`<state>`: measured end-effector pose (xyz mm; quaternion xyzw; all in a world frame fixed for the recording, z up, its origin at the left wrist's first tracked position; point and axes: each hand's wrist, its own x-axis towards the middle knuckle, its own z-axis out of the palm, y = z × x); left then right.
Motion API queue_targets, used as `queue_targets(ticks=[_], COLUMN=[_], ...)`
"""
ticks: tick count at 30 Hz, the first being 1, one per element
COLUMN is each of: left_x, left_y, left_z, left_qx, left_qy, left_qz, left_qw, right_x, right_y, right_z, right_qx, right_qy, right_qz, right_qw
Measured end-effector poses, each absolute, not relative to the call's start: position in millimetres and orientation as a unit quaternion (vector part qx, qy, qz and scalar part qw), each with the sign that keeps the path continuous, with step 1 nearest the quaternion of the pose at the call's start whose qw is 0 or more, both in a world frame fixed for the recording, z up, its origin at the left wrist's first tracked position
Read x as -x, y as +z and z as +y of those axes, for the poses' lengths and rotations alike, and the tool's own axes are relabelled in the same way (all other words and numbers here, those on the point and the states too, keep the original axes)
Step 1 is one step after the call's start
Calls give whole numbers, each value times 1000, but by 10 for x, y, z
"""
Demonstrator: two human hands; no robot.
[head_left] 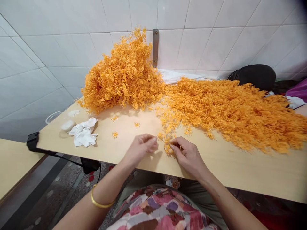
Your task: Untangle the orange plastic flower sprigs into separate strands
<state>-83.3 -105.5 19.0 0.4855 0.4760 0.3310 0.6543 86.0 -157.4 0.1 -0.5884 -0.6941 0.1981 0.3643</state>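
Note:
Two big heaps of small orange plastic flower pieces lie on a pale wooden table (240, 172): a tall heap (122, 76) at the back left and a wide flat heap (235, 111) to the right. My left hand (141, 147) is pinched shut near the table's front edge, fingertips beside a small orange piece (160, 136). My right hand (187, 154) is closed on a small cluster of orange pieces (168, 147) just to its left. The two hands almost touch.
A crumpled white cloth (83, 132) lies at the table's left end, with a white lump (67, 125) and a clear round lid (53, 116) beyond it. Loose orange pieces (114, 134) dot the middle. A black bag (254, 76) sits at the back right against the tiled wall.

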Motion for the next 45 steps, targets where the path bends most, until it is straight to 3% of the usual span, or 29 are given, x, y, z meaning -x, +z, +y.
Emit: queue_targets(ticks=[3,8,11,16,19,23,27,31,34,37,42,45], left_x=[648,442,373,279,284,379,419,359,309,273,235,210], left_y=[83,48,28,-31,-14,95,194,150,80,34,61,133], left_z=[-1180,-1121,-1112,-1101,-987,-794,-825,-993,-1074,-1091,-1069,-1075], left_qx=[-382,-311,-267,-213,-203,-195,-241,-228,-229,-232,-231,-242], left_qy=[307,337,383,406,428,478,474,415,402,408,432,420], left_qz=[425,428,408,412,421,430,385,379,379,378,389,377], left_qw=[761,779,785,788,774,740,754,795,801,798,780,789], right_x=[-827,-763,-735,-685,-633,-642,-854,-1008,-966,-848,-674,-673], right_y=[74,85,2,-107,1,237,282,175,104,74,85,103], right_z=[-1600,-1642,-1640,-1655,-1778,-1943,-1763,-1449,-1348,-1381,-1603,-1679], right_qx=[577,563,564,522,458,363,559,552,543,554,482,433], right_qy=[238,240,179,-30,-52,32,195,408,470,399,88,41], right_qz=[-691,-686,-705,-776,-798,-806,-602,-487,-478,-544,-732,-756], right_qw=[365,393,391,354,389,466,536,540,506,488,473,490])
